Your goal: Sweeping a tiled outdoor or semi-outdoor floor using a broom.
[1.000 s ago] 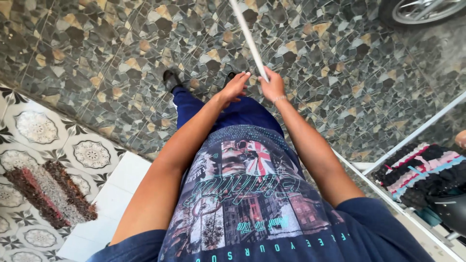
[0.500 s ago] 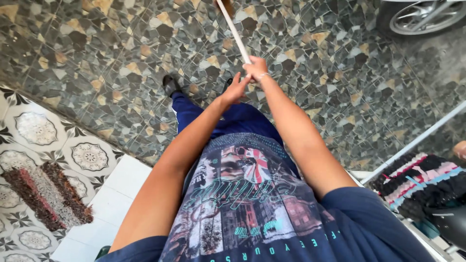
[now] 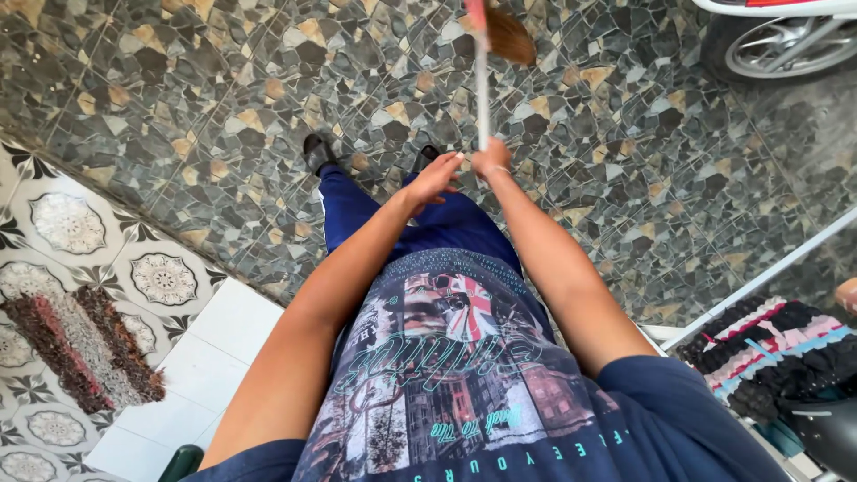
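Note:
My right hand (image 3: 493,161) grips the lower end of a white broom handle (image 3: 482,85) that runs straight up the view. The brown broom head (image 3: 507,36) shows at the top, blurred, above the mosaic stone floor (image 3: 223,107). My left hand (image 3: 433,178) sits just left of the handle with its fingers spread, close to the right hand, holding nothing. Both arms stretch forward over my printed dark blue shirt and blue trousers. My two dark shoes (image 3: 318,150) stand on the floor below the hands.
A motorbike wheel (image 3: 777,45) stands at the top right. A striped rug (image 3: 777,344) lies beyond a white rail (image 3: 759,277) at the right. At the left are patterned tiles, a woven mat (image 3: 80,344) and a white step (image 3: 214,357).
The broom handle swung from leaning left to nearly vertical, and the broom head came into view. My hands shifted slightly down and right, the left one still beside the handle.

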